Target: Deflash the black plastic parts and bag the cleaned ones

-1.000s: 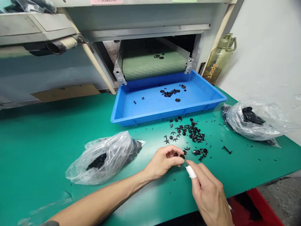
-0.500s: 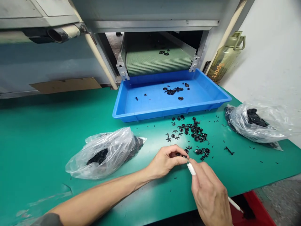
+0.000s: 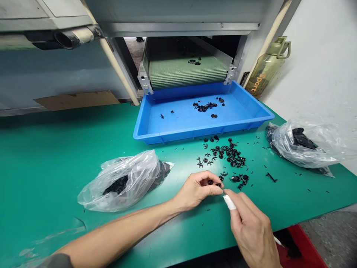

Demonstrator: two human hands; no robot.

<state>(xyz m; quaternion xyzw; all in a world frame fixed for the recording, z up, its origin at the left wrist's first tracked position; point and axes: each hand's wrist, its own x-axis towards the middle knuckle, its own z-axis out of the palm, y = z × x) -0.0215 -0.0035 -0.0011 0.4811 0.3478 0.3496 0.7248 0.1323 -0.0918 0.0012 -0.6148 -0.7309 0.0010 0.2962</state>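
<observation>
My left hand (image 3: 196, 190) is closed in a pinch around a small black plastic part (image 3: 218, 184), with another black piece showing under its curled fingers. My right hand (image 3: 252, 227) grips a slim white-handled knife (image 3: 230, 202). Its narrow metal tip meets the part at the left fingertips, and the handle's far end shows below the right palm. Just beyond both hands lies a loose pile of small black plastic parts (image 3: 232, 154), some round and some with thin arms.
A blue tray (image 3: 178, 134) holding black parts sits under a green conveyor belt (image 3: 189, 76). Clear plastic bags of black parts lie left (image 3: 139, 182) and right (image 3: 287, 143). A bottle (image 3: 264, 69) stands by the wall. Below the table's edge is a red bin (image 3: 306, 245).
My right hand has shifted slightly right and down with the knife, drawing its tip back along the part. My left hand stays almost in place.
</observation>
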